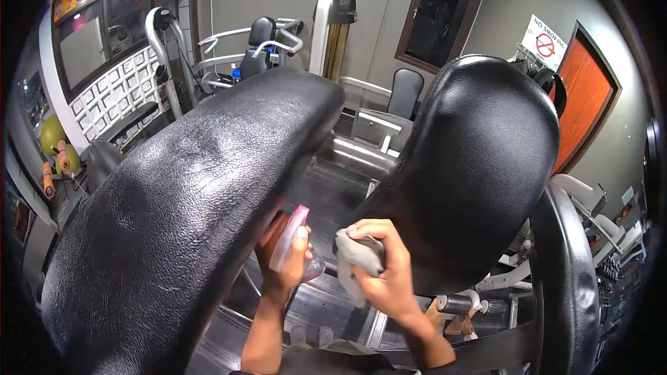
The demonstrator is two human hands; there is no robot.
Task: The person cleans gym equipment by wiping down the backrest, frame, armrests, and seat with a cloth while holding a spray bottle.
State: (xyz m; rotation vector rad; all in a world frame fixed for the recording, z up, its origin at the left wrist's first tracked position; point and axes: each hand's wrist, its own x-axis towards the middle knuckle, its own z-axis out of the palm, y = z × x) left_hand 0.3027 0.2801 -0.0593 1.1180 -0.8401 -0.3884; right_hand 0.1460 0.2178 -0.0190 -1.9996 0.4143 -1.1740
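My left hand (283,264) is wrapped round a clear spray bottle (314,264) with a pink and translucent trigger head. It is close to the lower edge of a long black padded cushion (201,167), whose top shines under the light. A crumpled grey cloth (359,258) is bunched in my right hand (390,271), with one end hanging down below the fingers. Just beyond that hand rises a second, rounded black pad (486,146). Neither hand visibly presses the cloth or bottle against a pad.
Another black pad (570,271) stands at the right. Behind are exercise machines, one with a tall weight-stack housing (333,31). An orange door (587,107) and a no smoking sign (544,43) are at the back right. Yellow balls (53,134) lie far left.
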